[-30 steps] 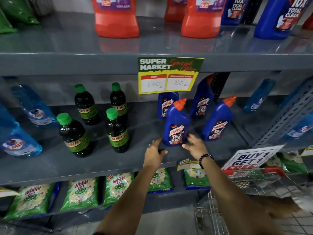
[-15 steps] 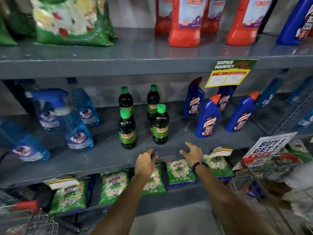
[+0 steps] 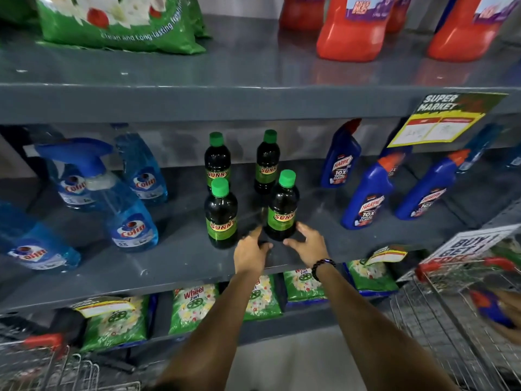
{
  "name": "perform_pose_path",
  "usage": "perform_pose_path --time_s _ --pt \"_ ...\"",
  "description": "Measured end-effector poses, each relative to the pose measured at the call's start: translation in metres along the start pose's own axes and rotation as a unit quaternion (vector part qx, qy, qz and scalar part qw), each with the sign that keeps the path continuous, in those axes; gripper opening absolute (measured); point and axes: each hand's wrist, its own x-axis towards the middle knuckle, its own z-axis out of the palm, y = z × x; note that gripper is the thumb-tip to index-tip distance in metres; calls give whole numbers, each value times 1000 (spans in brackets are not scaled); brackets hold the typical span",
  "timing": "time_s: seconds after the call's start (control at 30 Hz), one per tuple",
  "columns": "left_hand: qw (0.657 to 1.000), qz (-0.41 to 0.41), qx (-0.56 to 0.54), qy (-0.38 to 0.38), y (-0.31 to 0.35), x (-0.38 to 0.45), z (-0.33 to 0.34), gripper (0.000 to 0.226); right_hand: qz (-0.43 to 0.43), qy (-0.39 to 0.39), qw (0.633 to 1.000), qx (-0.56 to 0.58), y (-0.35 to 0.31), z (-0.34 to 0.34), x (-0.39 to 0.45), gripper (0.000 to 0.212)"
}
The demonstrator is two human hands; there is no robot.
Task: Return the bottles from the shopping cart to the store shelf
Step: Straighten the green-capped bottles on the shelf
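Both hands are at the front of the middle shelf (image 3: 174, 258), around the foot of a dark Sunny bottle (image 3: 282, 210) with a green cap, which stands upright on the shelf as the front right one in a group of four. The left hand (image 3: 249, 251) is just beside the bottle's base on its left, fingers loosely curled and not closed on anything; the right hand (image 3: 308, 244) is spread open at the base on the right, its fingers near or lightly touching the bottle, I cannot tell which. The bottle carries its own weight, so I judge that the step in hand is the setting down or straightening of this bottle in its row. To the right, blue Harpic bottles (image 3: 366, 198) stand on the same shelf. The shopping cart (image 3: 451, 320) is at the lower right, with something blue and blurred inside it. The next move probably calls for drawing both hands away without tipping the bottle, then reaching down into the cart for another one.
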Motion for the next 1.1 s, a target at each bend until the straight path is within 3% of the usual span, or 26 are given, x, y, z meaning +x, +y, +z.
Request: perform_pose_path --time_s 0.33,0.87,1.1 --pt "996 -44 -53 60 8 8 13 34 -18 -32 999 23 0 -5 11 47" --pt "994 -44 -53 82 14 10 18 33 -14 -97 994 -47 -1 -14 23 46" --pt "999 -20 8 27 5 4 15 35 4 -60 998 -18 1 -11 17 55"
